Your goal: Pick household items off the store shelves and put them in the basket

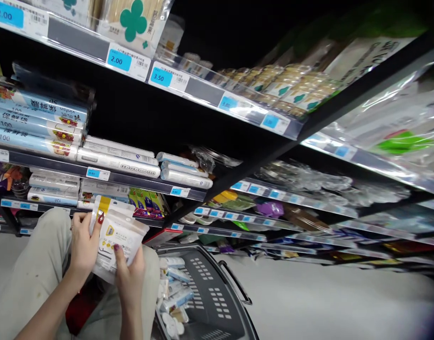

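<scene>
Above my lap, two white plastic packets overlap. My left hand (82,243) is closed on the rear packet (105,204), which has a yellow strip, its thumb pressed over the front. The front packet (123,231), printed with small text and yellow marks, is pinched in my right hand (130,271), thumb on its face and fingers behind. Both packets are tilted, and the front one covers most of the rear one. Their contents cannot be made out.
A grey shopping basket (234,314) stands on the floor at my right, with several rolls and packets (177,300) inside. Shelves ahead hold rolls of cling film (32,125), white boxes (119,163) and toothpick jars (284,85). Shelf edges (188,89) with price tags jut out.
</scene>
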The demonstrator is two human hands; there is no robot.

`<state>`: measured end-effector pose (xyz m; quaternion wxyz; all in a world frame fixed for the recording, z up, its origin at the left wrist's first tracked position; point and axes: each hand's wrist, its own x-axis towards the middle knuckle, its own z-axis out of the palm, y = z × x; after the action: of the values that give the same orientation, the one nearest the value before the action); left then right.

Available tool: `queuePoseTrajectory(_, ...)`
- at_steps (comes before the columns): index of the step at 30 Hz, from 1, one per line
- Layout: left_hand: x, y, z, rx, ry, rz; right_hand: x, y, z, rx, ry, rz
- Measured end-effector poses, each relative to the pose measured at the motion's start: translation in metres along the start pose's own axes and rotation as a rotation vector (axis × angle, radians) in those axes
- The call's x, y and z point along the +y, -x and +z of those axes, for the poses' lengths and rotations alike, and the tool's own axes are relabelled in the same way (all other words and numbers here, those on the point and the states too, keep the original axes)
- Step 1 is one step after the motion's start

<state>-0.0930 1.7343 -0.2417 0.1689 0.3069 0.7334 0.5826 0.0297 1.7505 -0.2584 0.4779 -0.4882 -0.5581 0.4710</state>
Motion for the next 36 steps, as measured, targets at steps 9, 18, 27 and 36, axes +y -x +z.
queuePoseTrajectory(9,-0.009,-0.011,-0.007,-0.396,0.104,-0.073,0.006,-0.008,0.009,-0.129,-0.477,0.241)
queuePoseTrajectory(18,-0.014,-0.001,0.03,-0.549,0.305,-0.108,0.011,-0.014,-0.011,-0.202,-0.513,0.163)
queuePoseTrajectory(27,-0.021,0.036,0.06,-0.862,0.516,-0.394,0.05,0.007,-0.059,0.08,-0.335,0.228)
queuePoseTrajectory(36,-0.036,0.07,0.093,-0.826,0.271,-0.228,0.074,0.026,-0.101,-0.135,-0.5,0.205)
